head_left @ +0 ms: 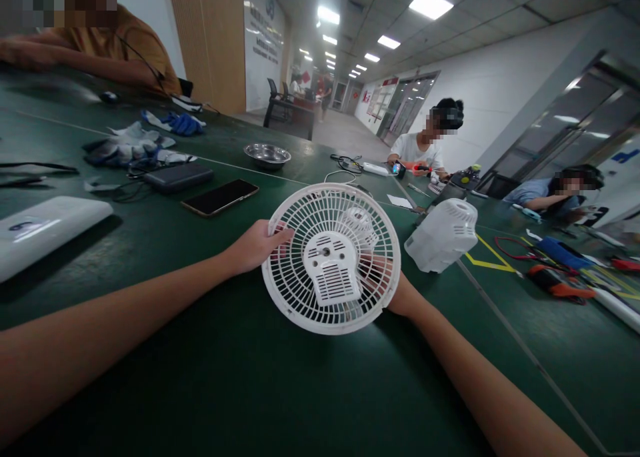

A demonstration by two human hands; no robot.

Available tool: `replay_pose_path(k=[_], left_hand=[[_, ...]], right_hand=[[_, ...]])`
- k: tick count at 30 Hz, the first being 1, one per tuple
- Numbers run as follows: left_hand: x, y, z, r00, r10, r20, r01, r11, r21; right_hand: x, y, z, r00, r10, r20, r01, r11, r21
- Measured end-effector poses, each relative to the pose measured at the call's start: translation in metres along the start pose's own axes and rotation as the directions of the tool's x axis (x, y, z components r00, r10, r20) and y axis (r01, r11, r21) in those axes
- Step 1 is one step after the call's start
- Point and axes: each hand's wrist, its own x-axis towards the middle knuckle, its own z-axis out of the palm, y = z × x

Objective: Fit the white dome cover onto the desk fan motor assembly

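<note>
A round white fan grille (286, 295) is held up over the green table, its slotted centre plate facing me. My left hand (260, 245) grips the rim at its left side, thumb in front and fingers behind. Behind the grille on the right is my right hand (387, 283), seen partly through the bars; its fingers are mostly hidden, and what they hold cannot be made out fully. A white plastic part (359, 223) shows through the upper right bars. To the right of the grille stands a white plastic housing (443, 235).
Around the green table (210, 390) lie a black phone (221, 197), a dark power bank (179, 177), a metal bowl (267, 155), gloves (131, 145), a white case (50, 233) and an orange-black tool (557, 281). Three people sit at the table's far sides.
</note>
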Motion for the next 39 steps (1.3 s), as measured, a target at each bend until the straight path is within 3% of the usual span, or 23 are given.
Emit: replay_pose_path(k=[11,39], left_hand=[[-0.003,-0.002,-0.001,1.0,-0.008,0.015,0.008,1.0,0.007],[-0.002,-0.005,0.0,1.0,0.001,-0.005,-0.001,1.0,0.0]], right_hand=[[0.0,-0.023,-0.002,0.996,-0.085,0.035,0.082,0.994,0.073],[-0.001,-0.025,-0.001,0.993,-0.092,0.08,0.089,0.995,0.039]])
